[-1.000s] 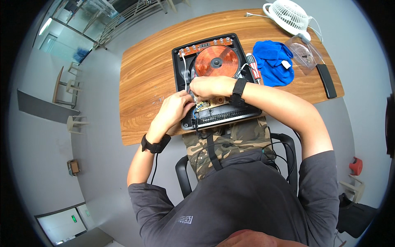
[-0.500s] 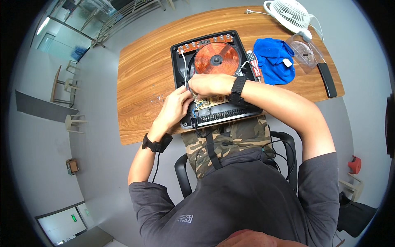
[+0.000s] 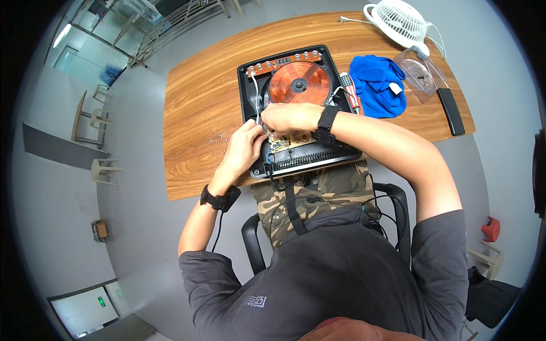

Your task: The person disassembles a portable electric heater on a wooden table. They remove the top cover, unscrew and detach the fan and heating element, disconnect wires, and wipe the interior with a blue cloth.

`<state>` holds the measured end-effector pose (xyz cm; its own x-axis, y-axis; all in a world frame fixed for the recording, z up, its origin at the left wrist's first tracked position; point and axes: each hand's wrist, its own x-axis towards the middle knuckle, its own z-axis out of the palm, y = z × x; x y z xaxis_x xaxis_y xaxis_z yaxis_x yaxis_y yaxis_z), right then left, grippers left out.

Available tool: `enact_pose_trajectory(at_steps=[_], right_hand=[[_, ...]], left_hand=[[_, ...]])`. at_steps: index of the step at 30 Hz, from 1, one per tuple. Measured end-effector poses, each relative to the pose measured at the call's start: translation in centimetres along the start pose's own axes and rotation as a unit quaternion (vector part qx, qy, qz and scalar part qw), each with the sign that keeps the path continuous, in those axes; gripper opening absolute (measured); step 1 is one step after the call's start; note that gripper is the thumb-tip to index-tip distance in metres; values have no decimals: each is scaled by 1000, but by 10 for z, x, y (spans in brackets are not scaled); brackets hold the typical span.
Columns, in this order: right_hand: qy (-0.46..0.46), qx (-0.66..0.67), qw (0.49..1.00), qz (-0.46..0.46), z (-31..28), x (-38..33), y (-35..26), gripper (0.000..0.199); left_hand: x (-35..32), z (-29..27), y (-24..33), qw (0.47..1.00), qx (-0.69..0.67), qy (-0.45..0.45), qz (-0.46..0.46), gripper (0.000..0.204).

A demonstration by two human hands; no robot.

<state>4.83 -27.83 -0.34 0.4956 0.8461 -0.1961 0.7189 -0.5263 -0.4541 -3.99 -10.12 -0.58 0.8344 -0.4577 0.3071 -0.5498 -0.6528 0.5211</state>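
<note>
An opened induction cooker (image 3: pixel 248 102) lies in its black shell in front of me, its round copper coil (image 3: pixel 284 85) bared. Across its far end runs an orange control board (image 3: pixel 296 58). From that board a white cable (image 3: pixel 255 91) comes down the left side to my fingers. My left hand (image 3: pixel 245 145) is closed over the shell's left edge, fingertips at the cable's lower end. Against it, my right hand (image 3: pixel 289 117) is closed too, reaching across just below the coil; what its fingers pinch is hidden. A circuit board (image 3: pixel 282 143) shows partly beneath the hands.
Several small screws (image 3: pixel 218 137) lie on the wooden table (image 3: pixel 196 102) to the left. Right of the cooker are a red-and-white screwdriver (image 3: pixel 350 92), a blue cloth (image 3: pixel 375 85), a clear plastic container (image 3: pixel 418 74), a black bar-shaped object (image 3: pixel 451 111) and a white fan (image 3: pixel 398 23).
Both hands stay at the same spot by the cable's lower end, with barely any movement. The whole view has shifted very slightly.
</note>
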Motion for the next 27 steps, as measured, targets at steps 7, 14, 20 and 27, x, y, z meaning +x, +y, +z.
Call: enact_pose_trajectory(at_steps=[7,14,20,27], right_hand=[[-2,-8,1000,3,-4,-2,-3,24],[-21,-5,999,44,-19,-12,-22,33],[-30,-6,998,55,-15,-11,-16,33],[-42,-11,997,63,-16,-12,-18,26]], left_hand=[[-3,9,-5,999,16,26,21,7],[-12,-1,-2,999,-5,27,43,11],[-11,-24,-4,994,23,104,-22,5],[-25,-56,-43,992,66,64,-91,8]])
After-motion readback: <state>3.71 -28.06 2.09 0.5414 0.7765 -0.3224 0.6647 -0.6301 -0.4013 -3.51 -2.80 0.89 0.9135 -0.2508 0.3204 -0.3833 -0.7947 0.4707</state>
